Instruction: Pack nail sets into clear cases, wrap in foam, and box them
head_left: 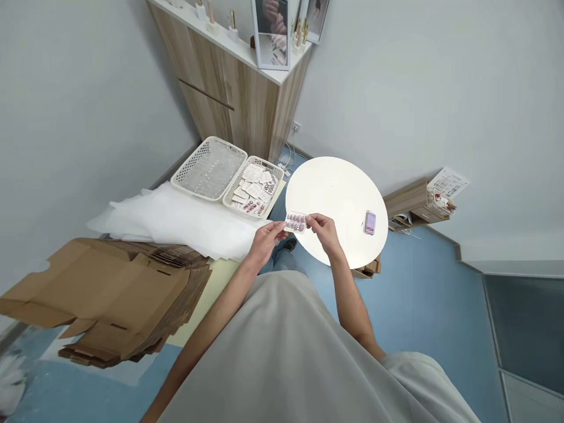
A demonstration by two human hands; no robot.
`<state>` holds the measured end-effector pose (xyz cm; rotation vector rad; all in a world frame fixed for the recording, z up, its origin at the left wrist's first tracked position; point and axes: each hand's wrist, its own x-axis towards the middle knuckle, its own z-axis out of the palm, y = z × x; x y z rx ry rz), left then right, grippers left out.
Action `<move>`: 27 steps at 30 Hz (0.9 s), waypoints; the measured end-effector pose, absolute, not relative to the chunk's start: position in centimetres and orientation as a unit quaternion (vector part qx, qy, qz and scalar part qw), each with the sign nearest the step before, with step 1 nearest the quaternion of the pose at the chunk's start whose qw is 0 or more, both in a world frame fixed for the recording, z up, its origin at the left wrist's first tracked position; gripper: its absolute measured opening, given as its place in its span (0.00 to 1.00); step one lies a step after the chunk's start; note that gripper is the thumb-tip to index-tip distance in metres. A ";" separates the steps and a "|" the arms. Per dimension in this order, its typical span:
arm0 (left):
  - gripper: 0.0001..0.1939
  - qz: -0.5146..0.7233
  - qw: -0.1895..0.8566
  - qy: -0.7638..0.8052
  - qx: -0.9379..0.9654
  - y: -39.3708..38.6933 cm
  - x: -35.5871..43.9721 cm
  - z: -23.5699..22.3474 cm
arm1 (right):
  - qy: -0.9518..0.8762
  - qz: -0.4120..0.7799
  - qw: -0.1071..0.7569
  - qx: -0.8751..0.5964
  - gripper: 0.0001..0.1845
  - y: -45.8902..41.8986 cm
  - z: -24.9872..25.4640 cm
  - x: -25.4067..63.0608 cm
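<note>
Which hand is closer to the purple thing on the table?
Right. The right hand is left of the purple thing; the left hand is farther left, past the pack.

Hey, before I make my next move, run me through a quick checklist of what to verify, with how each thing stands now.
1. Small pack held at both sides: ok, left hand on one, right hand on the other.
2. A hand free: not ok, both hold the pack.
3. Every piece in the pack sound: cannot tell, too small.
4. Purple item apart from your hands: ok, near the right side of the round table.
5. Basket of cards upright: ok, beside another basket.
</note>
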<state>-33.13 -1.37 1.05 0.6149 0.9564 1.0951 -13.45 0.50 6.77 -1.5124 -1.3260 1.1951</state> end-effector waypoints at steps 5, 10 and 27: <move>0.30 0.445 0.827 0.255 0.232 -2.3 -33.4 2.4 | -0.540 0.523 0.379 -0.539 0.26 0.6 7.0 -13.9; 0.33 0.475 0.808 0.260 0.232 -2.5 -33.7 2.5 | -0.555 0.543 0.345 -0.528 0.28 1.8 6.9 -15.1; 0.30 0.651 0.486 0.528 0.248 -0.9 -34.7 2.2 | -0.602 0.460 0.366 -0.540 0.18 5.3 8.6 -17.9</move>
